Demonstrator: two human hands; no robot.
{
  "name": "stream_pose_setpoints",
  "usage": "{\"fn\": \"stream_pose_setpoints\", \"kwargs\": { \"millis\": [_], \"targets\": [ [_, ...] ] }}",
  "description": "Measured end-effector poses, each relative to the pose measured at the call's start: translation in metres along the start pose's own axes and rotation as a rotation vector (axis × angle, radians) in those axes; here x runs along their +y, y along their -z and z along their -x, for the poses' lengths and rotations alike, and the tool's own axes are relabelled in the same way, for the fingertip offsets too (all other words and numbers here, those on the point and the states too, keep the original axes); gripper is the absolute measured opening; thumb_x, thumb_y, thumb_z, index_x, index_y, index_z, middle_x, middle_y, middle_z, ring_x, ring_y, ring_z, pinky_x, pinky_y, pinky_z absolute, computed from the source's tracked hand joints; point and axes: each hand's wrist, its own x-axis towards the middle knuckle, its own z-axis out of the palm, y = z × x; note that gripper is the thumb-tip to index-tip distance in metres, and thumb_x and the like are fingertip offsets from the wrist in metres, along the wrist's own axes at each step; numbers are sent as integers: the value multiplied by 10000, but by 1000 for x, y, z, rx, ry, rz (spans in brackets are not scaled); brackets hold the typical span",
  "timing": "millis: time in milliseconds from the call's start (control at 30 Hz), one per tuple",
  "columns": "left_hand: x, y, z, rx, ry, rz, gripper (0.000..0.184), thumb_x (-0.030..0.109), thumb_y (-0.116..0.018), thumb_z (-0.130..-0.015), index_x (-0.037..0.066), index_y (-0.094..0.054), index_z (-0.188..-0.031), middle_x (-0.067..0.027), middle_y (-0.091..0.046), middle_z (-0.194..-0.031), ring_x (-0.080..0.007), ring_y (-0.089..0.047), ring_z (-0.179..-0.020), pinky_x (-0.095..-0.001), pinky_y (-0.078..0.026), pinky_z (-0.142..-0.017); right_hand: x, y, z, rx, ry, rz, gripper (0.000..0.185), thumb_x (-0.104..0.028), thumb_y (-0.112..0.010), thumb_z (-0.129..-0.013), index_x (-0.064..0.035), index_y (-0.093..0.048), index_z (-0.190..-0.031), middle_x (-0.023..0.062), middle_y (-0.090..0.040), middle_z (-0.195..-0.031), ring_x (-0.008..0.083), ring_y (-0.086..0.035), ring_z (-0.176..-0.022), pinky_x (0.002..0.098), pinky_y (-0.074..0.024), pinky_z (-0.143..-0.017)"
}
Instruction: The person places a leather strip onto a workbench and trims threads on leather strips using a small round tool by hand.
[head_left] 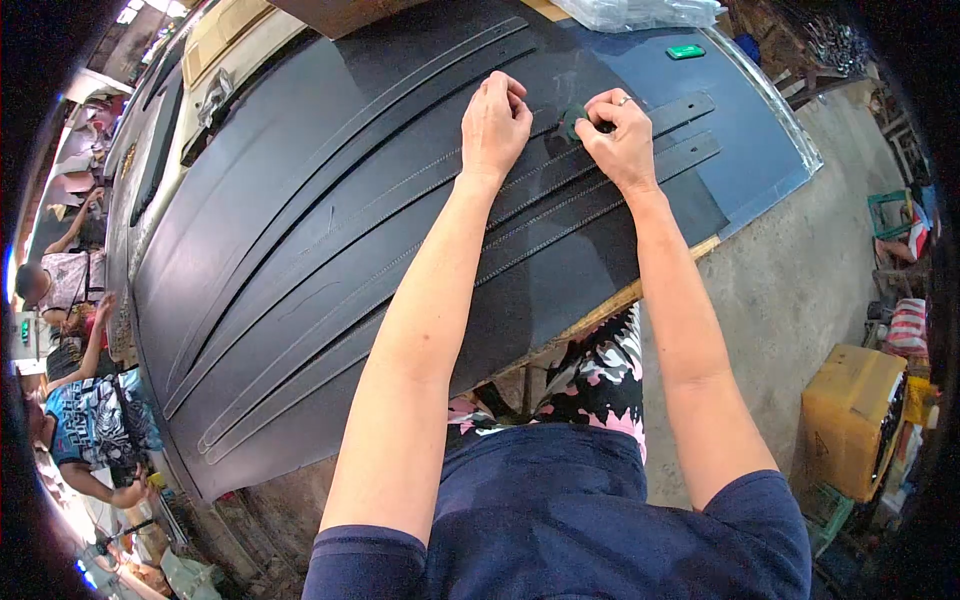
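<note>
Over the black straps (pixel 675 160), the right hand (pixel 622 138) pinches a dark-green piece (pixel 573 122). The left hand (pixel 495 128) curls; holding what, I can't tell.

A yellow-brown cardboard box (pixel 850 420) is positioned at right, beside the grey concrete floor area (pixel 780 290). A red-and-white striped bundle (pixel 908 325) is located behind it. Crumpled clear plastic wrapping (pixel 640 12) lies at top. At left: a person in a blue-and-black printed shirt (pixel 100 430).

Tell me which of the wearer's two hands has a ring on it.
The right hand, the one at the small dark green piece: a ring shows on its finger. No ring shows on the left hand.
</note>
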Motion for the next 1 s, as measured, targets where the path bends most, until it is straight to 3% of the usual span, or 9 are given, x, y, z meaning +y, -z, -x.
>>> {"fn": "stream_pose_setpoints", "kwargs": {
  "millis": [67, 267, 367, 467, 567, 667, 1000],
  "targets": [
    [-1, -1, 0, -4, 3, 3, 153, 36, -644, -766, 56, -558, -890, -86, -600, -763, -220, -596, -681, -351, -488, -644, -1, 1, 1, -33, -17, 5, 142, -37, -674, -694, 37, -556, -664, 83, -612, -818, 207, -602, -776, 297, -453, -703],
    [2, 1, 1, -3, 8, -5, 141, 38, -645, -766, 52, -563, -881, -87, -602, -764, -220, -594, -676, -352, -490, -641, 1, 0, 1, -11, 1, -12, 141, -38, -675, -699, 33, -558, -664, 83, -618, -827, 209, -605, -787, 300, -453, -698],
    [2, 1, 0, 2, 5, 5, 136, 38, -644, -767, 50, -566, -878, -92, -601, -762, -221, -592, -675, -356, -490, -639, 1, 0, 0, 29, 17, -21, 143, -79, -688, -662, 7, -579, -630, 107, -618, -785, 264, -613, -745, 345, -492, -700],
    [3, 2, 0, 1, 4, 11, 131, 37, -642, -771, 49, -568, -879, -94, -598, -760, -222, -587, -673, -358, -489, -640, 1, 0, 0, 16, 28, -7, 140, -77, -684, -662, 9, -578, -629, 107, -617, -782, 263, -613, -742, 347, -493, -697],
    [4, 2, 0, -2, 7, 11, 132, 39, -642, -772, 49, -568, -881, -92, -595, -758, -222, -579, -669, -357, -487, -640, -2, 0, 2, -42, -11, -5, 127, -31, -674, -699, 28, -566, -669, 83, -618, -825, 211, -608, -780, 306, -454, -688],
    [3, 2, 0, 6, 3, 17, 130, 40, -641, -773, 51, -568, -881, -90, -590, -756, -221, -574, -667, -355, -484, -637, 0, 0, 1, -15, 9, -10, 128, -69, -673, -663, 16, -580, -635, 109, -608, -772, 259, -609, -729, 342, -489, -680],
    [1, 2, 1, 5, -7, 8, 140, 43, -643, -773, 51, -565, -888, -92, -596, -767, -220, -587, -676, -354, -486, -640, -1, -1, 0, -11, -16, -39, 125, -71, -675, -659, 21, -590, -652, 112, -604, -773, 265, -606, -740, 342, -490, -682]
  ]
}}
